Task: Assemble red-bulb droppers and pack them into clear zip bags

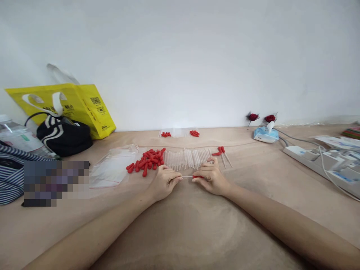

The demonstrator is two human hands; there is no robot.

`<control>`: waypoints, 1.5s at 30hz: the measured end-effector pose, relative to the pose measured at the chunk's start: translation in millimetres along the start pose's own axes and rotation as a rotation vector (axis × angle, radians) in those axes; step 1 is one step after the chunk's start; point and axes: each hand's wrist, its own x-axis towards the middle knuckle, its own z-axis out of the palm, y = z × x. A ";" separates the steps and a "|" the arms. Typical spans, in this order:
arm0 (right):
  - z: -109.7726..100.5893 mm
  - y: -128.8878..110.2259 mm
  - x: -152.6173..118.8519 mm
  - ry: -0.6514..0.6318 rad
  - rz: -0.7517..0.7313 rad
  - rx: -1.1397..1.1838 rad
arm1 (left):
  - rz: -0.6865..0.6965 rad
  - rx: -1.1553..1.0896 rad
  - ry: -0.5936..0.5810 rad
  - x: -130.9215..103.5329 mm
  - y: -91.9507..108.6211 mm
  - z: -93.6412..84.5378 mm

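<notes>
Fingers [176, 181] pinch a slim white rod [187, 176] and smooth red piece [198, 176].

White stick [187, 176] between fingers [175, 181]

I count here two hands, one left hand [165, 183] and one right hand [213, 178], and with them one thin stick [187, 176] and one red piece [198, 176]. To the right lie three loose red pieces [216, 154] and two separate sticks [228, 159]. The red pile [149, 160] and the white row [191, 159] are too many for exact counting. Flowers [253, 117]: two. Tissue pack [264, 138]: one.
</notes>
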 end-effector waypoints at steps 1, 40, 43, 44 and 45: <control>0.1 0.1 -0.1 0.003 -0.005 0.005 | -0.005 -0.004 -0.006 0.0 0.1 -0.3; -38.8 110.2 11.9 -0.180 0.870 -0.389 | -0.206 0.049 -0.067 6.0 1.2 -0.5; -42.6 109.6 10.1 -0.217 0.756 -0.383 | -0.249 0.073 -0.035 6.0 0.7 1.3; -43.4 109.6 9.0 -0.230 0.696 -0.383 | -0.281 0.090 -0.015 6.6 0.2 1.5; -43.8 109.5 7.7 -0.240 0.640 -0.383 | -0.319 0.110 0.004 7.8 -0.6 1.4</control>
